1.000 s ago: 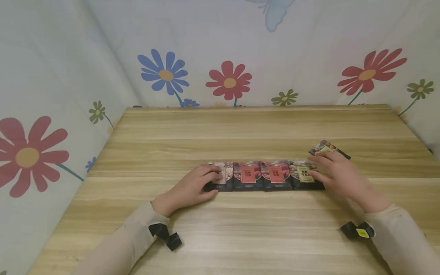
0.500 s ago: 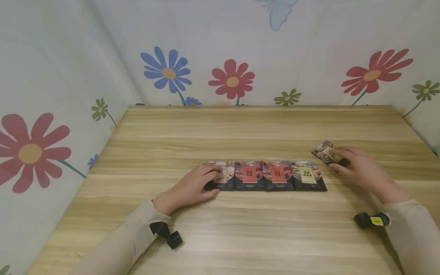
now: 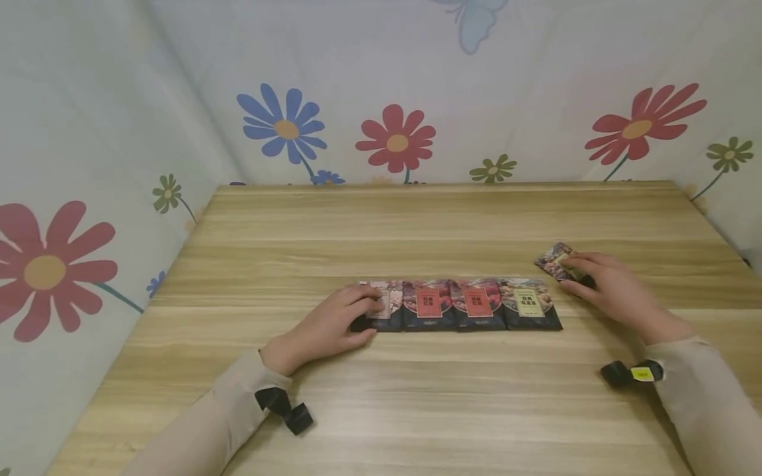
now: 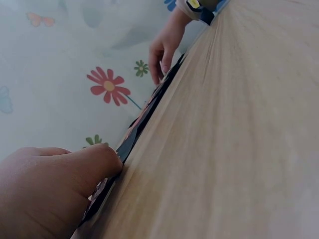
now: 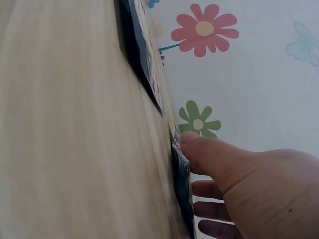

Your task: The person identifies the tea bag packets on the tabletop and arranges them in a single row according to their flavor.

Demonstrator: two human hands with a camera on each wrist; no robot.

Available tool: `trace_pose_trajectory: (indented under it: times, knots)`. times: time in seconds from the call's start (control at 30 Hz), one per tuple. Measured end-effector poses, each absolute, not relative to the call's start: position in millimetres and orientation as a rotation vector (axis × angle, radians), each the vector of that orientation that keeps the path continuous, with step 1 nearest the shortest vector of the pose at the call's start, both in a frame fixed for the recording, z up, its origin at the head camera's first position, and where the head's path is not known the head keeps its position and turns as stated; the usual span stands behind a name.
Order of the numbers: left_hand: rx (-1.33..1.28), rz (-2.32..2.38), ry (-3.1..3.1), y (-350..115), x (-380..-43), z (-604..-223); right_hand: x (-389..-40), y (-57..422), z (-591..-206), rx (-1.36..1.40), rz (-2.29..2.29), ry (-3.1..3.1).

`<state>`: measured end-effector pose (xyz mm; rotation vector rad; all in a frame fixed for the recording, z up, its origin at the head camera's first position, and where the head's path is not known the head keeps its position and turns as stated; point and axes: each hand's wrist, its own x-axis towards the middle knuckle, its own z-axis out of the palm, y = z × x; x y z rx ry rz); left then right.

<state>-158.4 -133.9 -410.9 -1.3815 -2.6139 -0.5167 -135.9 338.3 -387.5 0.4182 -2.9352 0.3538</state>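
Note:
Several flat dark tea packets stand edge to edge in a row on the wooden table. My left hand [image 3: 327, 324] rests on the leftmost packet [image 3: 389, 320], which has a pale label, and partly covers it. Two red-labelled packets [image 3: 430, 304] fill the middle of the row. At its right end lies a packet with a yellow-green label [image 3: 530, 305]. My right hand [image 3: 616, 294] touches a loose, slanted packet [image 3: 553, 261] behind and right of the row. In the right wrist view its thumb [image 5: 199, 149] lies on that packet's edge, while its fingers extend beyond.
The wooden table [image 3: 417, 403] reaches back to a white curtain [image 3: 345, 59] printed with flowers. A black strap-on device [image 3: 286, 410] sits at the left wrist, and another black device [image 3: 631, 373] with a yellow tag at the right.
My right hand has left the yellow-green-labelled packet at the row's end and moved right to the loose packet behind it. The left hand stays on the leftmost packet.

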Motion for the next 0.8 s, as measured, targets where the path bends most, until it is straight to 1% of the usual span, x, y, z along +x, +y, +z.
trace_pose_trajectory:
  times: [0.3, 0.8]
  knots:
    - [-1.381, -0.531, -2.605, -133.4, -157.2, -409.6, -136.9, 339.4, -391.1, 0.423, 0.333, -2.893]
    - [-1.378, -0.516, -2.611, -134.0, -158.3, -411.8, -134.5, 336.1, -387.0, 0.339, 0.28, -2.952]
